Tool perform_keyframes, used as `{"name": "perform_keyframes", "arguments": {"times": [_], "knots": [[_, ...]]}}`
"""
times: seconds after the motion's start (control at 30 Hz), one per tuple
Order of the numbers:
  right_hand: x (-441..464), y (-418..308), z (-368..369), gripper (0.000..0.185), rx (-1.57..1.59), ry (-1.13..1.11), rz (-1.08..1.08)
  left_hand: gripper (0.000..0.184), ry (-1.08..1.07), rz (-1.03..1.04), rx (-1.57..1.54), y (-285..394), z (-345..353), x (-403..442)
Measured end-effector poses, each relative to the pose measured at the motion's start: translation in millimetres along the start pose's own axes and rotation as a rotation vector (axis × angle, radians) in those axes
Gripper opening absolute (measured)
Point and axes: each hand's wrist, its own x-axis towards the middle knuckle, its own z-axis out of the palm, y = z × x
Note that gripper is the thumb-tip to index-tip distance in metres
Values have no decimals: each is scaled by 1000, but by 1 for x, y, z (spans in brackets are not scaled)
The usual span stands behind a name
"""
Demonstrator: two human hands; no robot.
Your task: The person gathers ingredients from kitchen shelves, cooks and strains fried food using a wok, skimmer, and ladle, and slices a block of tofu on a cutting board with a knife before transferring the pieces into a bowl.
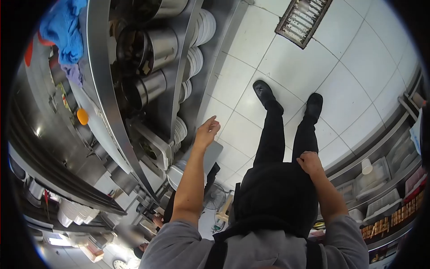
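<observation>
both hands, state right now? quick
Left hand: open, fingers loosely bent, nothing visible in it.
Right hand: fingers curled, at the edge of the black apron; cannot tell whether it grips anything.

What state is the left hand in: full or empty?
Empty, it seems: the left hand hangs loosely bent, nothing visible in it.

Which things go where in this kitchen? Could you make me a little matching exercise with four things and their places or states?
Things:
1. Bare left hand
2. Stacked round white plates
3. Brown-edged slatted metal grate
4. Crumpled blue cloth

Places or states:
A. Set into the white tiled floor
B. At the view's upper left
C. Held out, nothing visible in it
D. On a low grey steel shelf

Pairs: 1-C; 2-D; 3-A; 4-B
</observation>
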Motion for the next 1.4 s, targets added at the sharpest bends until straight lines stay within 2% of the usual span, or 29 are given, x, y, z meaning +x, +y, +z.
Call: {"name": "perform_keyframes", "arguments": {"times": [0.07, 0.13, 0.17, 0.2, 0.23, 0.27, 0.3, 0.33, 0.37, 0.4, 0.47, 0.53, 0.6, 0.67, 0.73, 0.8, 0.87, 0.9, 0.93, 1.0, 1.03, 1.1, 1.13, 1.2, 1.27, 1.3, 1.33, 1.37, 1.4], "knots": [[-7, -5, 0, 22, -18, 3, -26, 50, 79, -134, -173, 7, -7, -6], [-13, -14, 1, 21, -38, 16, -172, 50, 83, -120, -188, 1, -11, -5], [-20, -26, -7, 19, -79, -3, -118, 51, 85, -118, -203, -2, -13, -10], [-23, -19, 15, 20, -220, -135, -15, 51, -72, -179, 159, -16, -24, -9], [-30, -31, 13, 22, -331, -178, -44, 55, -38, -75, 326, -62, -14, -6], [-40, -35, 11, 24, -338, -193, -62, 58, -128, -27, 444, -63, -12, -12], [-51, -57, -15, 26, -240, -189, 94, 62, -262, 162, 672, -141, 3, 12], [-64, -68, -35, 31, -203, -151, 52, 66, -279, -23, 693, -98, 5, -6], [-85, -94, -76, 36, -148, -83, 112, 69, -299, -5, 675, -80, 3, -18], [-97, -106, -102, 37, -178, 12, 149, 69, -339, -132, 367, -55, -6, -35], [-111, -115, -153, 37, -261, 162, 196, 64, -277, -125, 99, -17, -15, -57], [-122, -110, -197, 35, -220, 421, 211, 62, -274, -50, 96, 18, -33, -47], [-127, -112, -238, 35, -233, 547, 272, 60, -270, -5, 113, 42, -56, -32], [-132, -127, -273, 34, -277, 618, 290, 57, -171, 32, -55, 69, -78, -11], [-136, -143, -273, 33, -304, 660, 317, 57, -93, 71, -167, 90, -106, 0], [-125, -151, -281, 31, -140, 745, 353, 54, -20, 98, -219, 102, -130, 1], [-113, -163, -282, 31, -86, 650, 345, 49, 31, 0, -298, 90, -142, 18], [-111, -177, -286, 31, -185, 595, 281, 45, 61, -16, -376, 93, -149, -1], [-110, -190, -288, 31, -284, 532, 219, 45, 71, -19, -393, 88, -145, 0], [-103, -208, -300, 31, -368, 440, 128, 45, 244, -134, -332, 53, -135, -6], [-100, -212, -313, 32, -435, 365, 45, 45, 237, -65, -182, 21, -123, -3], [-79, -201, -341, 31, -471, 366, -4, 45, 425, -167, -137, 12, -97, -30], [-69, -193, -354, 30, -498, 370, -39, 45, 615, -344, -239, 13, -69, -64], [-50, -179, -388, 29, -491, 424, -71, 47, 454, -490, -28, 13, -34, -111], [-43, -170, -417, 28, -486, 493, -87, 47, -46, -593, -213, 7, -9, -140], [-46, -168, -423, 28, -462, 493, -97, 44, 2, -13, -216, 42, -18, -220], [-54, -165, -432, 28, -486, 514, -82, 41, 49, 568, -216, 127, -48, -335], [-65, -162, -442, 29, -515, 543, -61, 40, -24, 645, -231, 152, -49, -357], [-76, -157, -447, 29, -505, 567, -59, 39, -71, 557, -222, 150, -38, -342]]}}
